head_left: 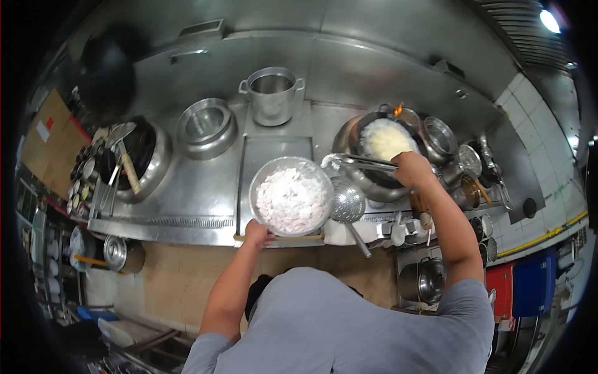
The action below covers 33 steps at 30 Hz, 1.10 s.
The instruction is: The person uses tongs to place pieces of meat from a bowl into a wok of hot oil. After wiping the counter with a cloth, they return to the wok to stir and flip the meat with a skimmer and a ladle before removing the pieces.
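Observation:
A round metal bowl [255, 201] full of white, flour-coated pieces [293, 193] rests on the steel counter. My left hand [258, 234] is at the bowl's lower left rim, its fingers against the edge. My right hand [411, 169] is closed round the handles of long metal tongs [367, 163]. The tongs' far end, with some white stuff on it, lies just right of the bowl's rim. Behind my right hand a wok [418, 142] holds pale, foaming contents [387, 139]. A perforated ladle [347, 201] lies between bowl and wok.
Flames [398, 110] rise at the wok's back edge. A tall pot [271, 100] and a round metal basin [207, 128] stand behind the bowl. Another wok [142, 156] with utensils is at the left. Strainers and pots [465, 161] crowd the right side.

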Motion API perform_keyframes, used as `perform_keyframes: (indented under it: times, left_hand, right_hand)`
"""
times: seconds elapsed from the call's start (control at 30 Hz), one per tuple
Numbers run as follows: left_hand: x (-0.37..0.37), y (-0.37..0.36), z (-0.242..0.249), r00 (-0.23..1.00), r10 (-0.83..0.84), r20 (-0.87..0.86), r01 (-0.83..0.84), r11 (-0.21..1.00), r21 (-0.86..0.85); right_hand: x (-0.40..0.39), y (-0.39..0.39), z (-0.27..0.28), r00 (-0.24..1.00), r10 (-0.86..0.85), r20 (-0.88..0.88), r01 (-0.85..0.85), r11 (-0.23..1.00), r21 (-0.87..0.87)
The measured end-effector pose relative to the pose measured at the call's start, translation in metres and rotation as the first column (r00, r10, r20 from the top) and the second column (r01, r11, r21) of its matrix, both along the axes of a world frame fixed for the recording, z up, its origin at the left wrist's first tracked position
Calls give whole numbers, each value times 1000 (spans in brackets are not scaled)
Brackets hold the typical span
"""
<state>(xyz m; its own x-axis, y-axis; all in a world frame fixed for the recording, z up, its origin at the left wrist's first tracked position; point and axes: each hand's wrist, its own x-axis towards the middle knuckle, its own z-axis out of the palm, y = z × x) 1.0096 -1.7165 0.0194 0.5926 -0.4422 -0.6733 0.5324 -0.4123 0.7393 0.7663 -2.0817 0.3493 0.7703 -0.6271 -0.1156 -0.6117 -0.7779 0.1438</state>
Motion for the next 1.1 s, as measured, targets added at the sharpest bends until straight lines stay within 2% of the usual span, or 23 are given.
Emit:
perform_keyframes:
  times: [0.1,0.17,0.23,0.27,0.3,0.37,0.43,0.5,0.57,0.67,0.73,0.87,1.0,1.07,1.1]
  left_hand:
    - [0,-3,2,1000,-21,2,21,1000,3]
    - [6,0,1,1000,-14,4,13,1000,9]
    - [9,-1,-2,996,-71,-57,70,997,-9]
    - [7,-2,2,998,-66,-24,67,997,36]
    - [7,-7,4,998,-61,-32,63,997,37]
    - [14,0,0,982,-187,-31,187,982,-4]
    - [17,-1,-19,993,-120,-22,119,993,-13]
    - [18,-1,-12,996,-50,-74,47,998,-41]
    - [25,0,-8,996,-85,-40,84,996,-35]
    - [34,2,7,989,-147,-16,146,989,-35]
    - [44,2,7,982,-188,-12,187,982,-40]
    - [57,4,-6,973,-226,-51,224,973,-48]
    - [58,8,5,962,-269,-48,266,962,-66]
    - [57,8,6,963,-262,-58,257,963,-87]
    - [57,6,9,959,-277,-56,271,957,-102]
  right_hand:
    - [-12,-47,14,987,-161,4,160,982,-105]
    - [-3,-82,-3,973,-231,28,233,964,-129]
    - [6,-97,-23,923,-364,128,379,917,-124]
    - [10,-99,-32,894,-413,171,434,895,-103]
    - [11,-98,-32,897,-410,163,429,897,-104]
    - [22,-84,-27,898,-382,217,410,907,-100]
    - [29,-58,-11,953,-269,138,283,955,-92]
    - [35,-5,13,985,-142,95,144,990,-9]
    - [44,45,19,999,-48,23,47,997,56]
    - [73,87,-24,999,-25,-48,28,998,60]
    - [96,102,-57,945,21,-327,-30,999,-24]
    - [96,106,-76,964,-60,-259,59,998,-13]
    - [63,104,-33,960,-124,-250,126,992,-11]
    - [37,100,-5,987,-156,-49,154,987,-45]
    - [30,92,6,984,-171,-48,168,984,-60]
